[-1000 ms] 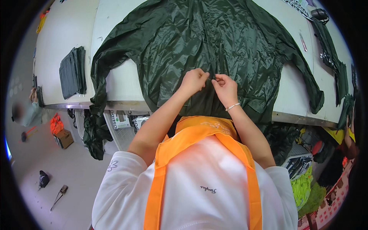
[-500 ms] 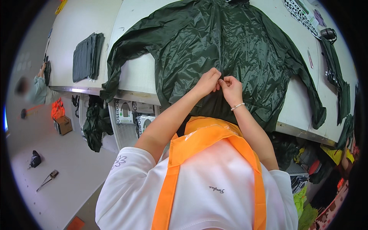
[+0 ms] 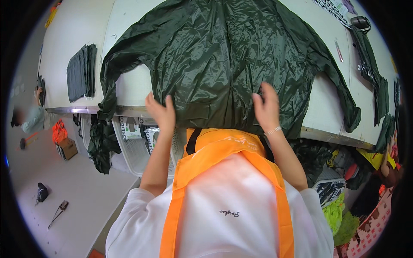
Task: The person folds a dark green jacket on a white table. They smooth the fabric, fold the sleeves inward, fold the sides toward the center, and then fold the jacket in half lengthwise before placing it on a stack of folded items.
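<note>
A dark green rain jacket lies spread face up on the white table, its sleeves out to both sides and its hem at the table's near edge. My left hand is at the jacket's lower left corner, thumb and fingers apart, with nothing in it. Over the lower right front of the jacket is my right hand, slightly blurred, thumb apart from the fingers and nothing in it. Whether either hand touches the cloth I cannot tell. The front closure runs down the middle between the hands.
Folded dark green garments lie on the table at left. At right are red-handled scissors or a similar slim tool, a black cylindrical object and more dark garments. Below the table edge stands a white basket with packages. Another person is at far left.
My hands have come apart from the pinch at the jacket's front closure. The left moved to the left hem corner, the right slightly right; both opened. The jacket's lower front lies flatter.
</note>
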Motion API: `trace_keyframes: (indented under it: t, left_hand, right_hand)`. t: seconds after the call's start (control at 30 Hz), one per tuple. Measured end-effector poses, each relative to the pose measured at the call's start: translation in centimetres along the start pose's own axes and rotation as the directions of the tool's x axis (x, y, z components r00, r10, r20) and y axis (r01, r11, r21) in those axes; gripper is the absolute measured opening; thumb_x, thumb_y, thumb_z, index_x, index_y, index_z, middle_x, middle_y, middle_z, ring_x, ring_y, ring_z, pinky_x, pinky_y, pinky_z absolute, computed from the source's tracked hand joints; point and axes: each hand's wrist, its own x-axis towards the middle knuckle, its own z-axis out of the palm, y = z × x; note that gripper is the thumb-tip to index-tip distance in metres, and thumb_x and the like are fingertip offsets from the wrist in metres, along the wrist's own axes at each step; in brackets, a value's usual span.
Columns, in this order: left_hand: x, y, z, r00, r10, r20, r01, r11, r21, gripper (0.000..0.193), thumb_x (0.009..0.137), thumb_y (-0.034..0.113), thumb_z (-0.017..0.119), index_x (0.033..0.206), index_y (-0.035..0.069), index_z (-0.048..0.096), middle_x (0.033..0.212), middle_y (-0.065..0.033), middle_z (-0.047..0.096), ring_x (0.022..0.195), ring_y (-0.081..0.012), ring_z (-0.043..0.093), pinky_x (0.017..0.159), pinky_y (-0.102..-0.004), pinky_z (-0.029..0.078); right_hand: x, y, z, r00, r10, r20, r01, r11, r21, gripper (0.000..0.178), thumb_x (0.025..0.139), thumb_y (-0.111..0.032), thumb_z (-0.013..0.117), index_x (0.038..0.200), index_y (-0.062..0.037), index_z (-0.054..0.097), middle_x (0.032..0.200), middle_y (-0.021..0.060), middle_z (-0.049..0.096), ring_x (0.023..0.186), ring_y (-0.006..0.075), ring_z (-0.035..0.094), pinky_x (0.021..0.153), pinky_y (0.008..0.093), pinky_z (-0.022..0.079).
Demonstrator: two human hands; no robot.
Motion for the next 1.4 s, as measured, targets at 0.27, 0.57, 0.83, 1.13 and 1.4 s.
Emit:
trace_keyframes:
  t: [0.27,0.57,0.83,1.13,1.4]
  left_hand:
    - [-0.8,-4.3,-3.0,0.724,-0.472,0.503,0.63,0.749,-0.204,0.041,0.082,0.032,0.071,0.095,-0.004,0.059,0.085,-0.0054,0.061,0.075,-0.0102,0.053,0.069,-0.0237,0.043]
    - [-4.1,-6.8,-5.1,0.475,-0.556,0.682,0.873,0.396,-0.285,0.039,0.09,0.034,0.061,0.108,0.0,0.059,0.099,-0.0033,0.062,0.086,-0.0111,0.057,0.075,-0.0257,0.044]
    - [1.5,-12.3,-6.9,0.818,-0.443,0.367,0.575,0.638,-0.512,0.027,0.096,0.029,0.052,0.081,0.006,0.051,0.073,0.0011,0.048,0.069,-0.0077,0.042,0.063,-0.024,0.036]
    - [-1.3,-6.5,-3.9,0.977,-0.145,0.155,0.121,0.981,0.155,0.058,0.085,0.03,0.062,0.131,0.002,0.042,0.127,-0.0269,0.047,0.116,-0.0397,0.045,0.096,-0.0442,0.035]
    - [-1.0,0.0,1.0,0.843,0.237,0.484,-0.334,0.935,0.123,0.07,0.082,0.045,0.059,0.142,0.018,0.035,0.151,-0.0093,0.024,0.136,-0.0442,0.017,0.107,-0.0606,0.013]
  right_hand:
    - [-8.3,8.3,-8.4,0.908,0.198,-0.369,-0.377,0.771,-0.514,0.048,0.087,-0.023,0.062,0.123,0.0039,0.045,0.118,0.0235,0.046,0.106,0.036,0.047,0.091,0.0409,0.038]
    - [-12.3,13.3,-10.1,0.606,0.783,-0.142,-0.773,0.621,0.128,0.019,0.097,-0.019,0.047,0.087,-0.0031,0.052,0.072,-0.0007,0.05,0.063,0.0079,0.048,0.059,0.0261,0.044]
    - [-11.6,15.0,-15.1,0.798,0.411,-0.441,-0.53,0.828,-0.186,0.028,0.098,-0.026,0.044,0.091,0.0003,0.051,0.08,0.0119,0.054,0.068,0.0218,0.049,0.063,0.0342,0.042]
    - [-7.3,13.3,-14.7,0.967,0.106,-0.23,-0.228,0.759,-0.61,0.05,0.088,-0.02,0.06,0.128,0.0026,0.042,0.124,0.0236,0.046,0.112,0.0407,0.045,0.095,0.0459,0.036]
    - [-4.7,7.7,-4.3,0.964,0.21,0.162,-0.065,0.78,-0.622,0.079,0.085,-0.054,0.053,0.147,-0.0159,0.021,0.152,0.021,0.008,0.137,0.0492,0.005,0.107,0.0622,0.009]
